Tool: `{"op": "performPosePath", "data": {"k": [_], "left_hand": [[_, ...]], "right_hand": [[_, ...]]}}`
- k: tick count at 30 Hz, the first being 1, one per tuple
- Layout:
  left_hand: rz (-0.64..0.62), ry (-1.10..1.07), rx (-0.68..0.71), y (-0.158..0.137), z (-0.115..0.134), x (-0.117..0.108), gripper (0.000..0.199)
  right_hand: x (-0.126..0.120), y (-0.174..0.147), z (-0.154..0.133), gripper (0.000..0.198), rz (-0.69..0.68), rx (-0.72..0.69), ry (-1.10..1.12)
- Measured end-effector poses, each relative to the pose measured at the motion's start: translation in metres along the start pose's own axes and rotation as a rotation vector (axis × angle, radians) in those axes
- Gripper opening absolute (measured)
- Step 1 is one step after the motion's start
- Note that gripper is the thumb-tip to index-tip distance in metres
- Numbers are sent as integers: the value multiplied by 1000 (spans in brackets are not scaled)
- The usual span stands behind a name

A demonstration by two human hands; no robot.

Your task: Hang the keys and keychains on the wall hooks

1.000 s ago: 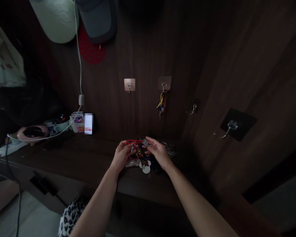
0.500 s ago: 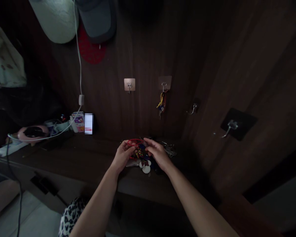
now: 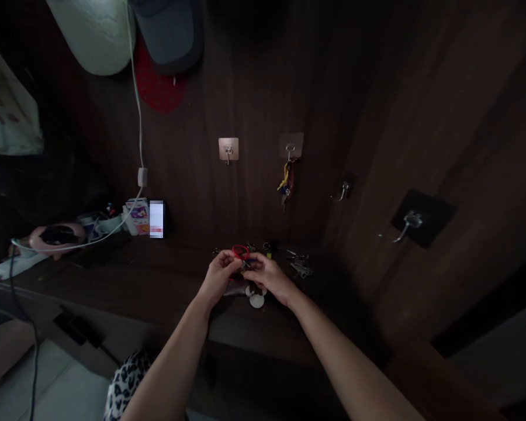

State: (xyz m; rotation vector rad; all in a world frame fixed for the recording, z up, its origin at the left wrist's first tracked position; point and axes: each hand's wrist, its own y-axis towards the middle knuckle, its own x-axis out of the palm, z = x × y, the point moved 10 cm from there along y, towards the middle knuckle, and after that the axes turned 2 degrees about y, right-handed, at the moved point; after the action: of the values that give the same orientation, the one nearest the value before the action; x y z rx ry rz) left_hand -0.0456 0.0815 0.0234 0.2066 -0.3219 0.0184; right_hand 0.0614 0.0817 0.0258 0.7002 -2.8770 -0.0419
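My left hand (image 3: pixel 218 273) is closed, its fingertips pinching a red loop (image 3: pixel 241 252) that looks like a cord or band. Close beside it, my right hand (image 3: pixel 267 276) is closed too, thumb and fingers pressed together by the loop's lower end. Something small and shiny shows between the fingertips; its kind is hard to make out. Below the hands lie round white tags (image 3: pixel 256 300) and a clear packet (image 3: pixel 235 287), partly covered by the fingers. Small metal items (image 3: pixel 302 269) lie on the shelf right of my right hand.
On the dark back panel are a bare hook (image 3: pixel 228 151) and keys on a yellow cord (image 3: pixel 286 186) hanging from another. A phone (image 3: pixel 156 219), small boxes (image 3: pixel 138 216) and a pink round item (image 3: pixel 56 237) stand on the left. A white cable (image 3: pixel 138 111) hangs down there.
My right hand has moved left, up against my left. The red loop, stretched wide before, now stands as a smaller ring. The colourful cords below are mostly covered by my hands.
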Motion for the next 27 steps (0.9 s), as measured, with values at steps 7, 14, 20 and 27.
{"op": "performPosePath", "data": {"k": [7, 14, 20, 27], "left_hand": [[-45, -15, -17, 0, -3, 3, 28], [38, -42, -36, 3, -5, -6, 41], [-18, -17, -20, 0, 0, 1, 31], [18, -102, -12, -1, 2, -1, 19]], "right_hand": [[1, 3, 2, 34, -4, 7, -10], [-1, 2, 2, 23, -37, 12, -26], [10, -3, 3, 24, -123, 43, -149], [7, -1, 2, 24, -107, 15, -31]]}}
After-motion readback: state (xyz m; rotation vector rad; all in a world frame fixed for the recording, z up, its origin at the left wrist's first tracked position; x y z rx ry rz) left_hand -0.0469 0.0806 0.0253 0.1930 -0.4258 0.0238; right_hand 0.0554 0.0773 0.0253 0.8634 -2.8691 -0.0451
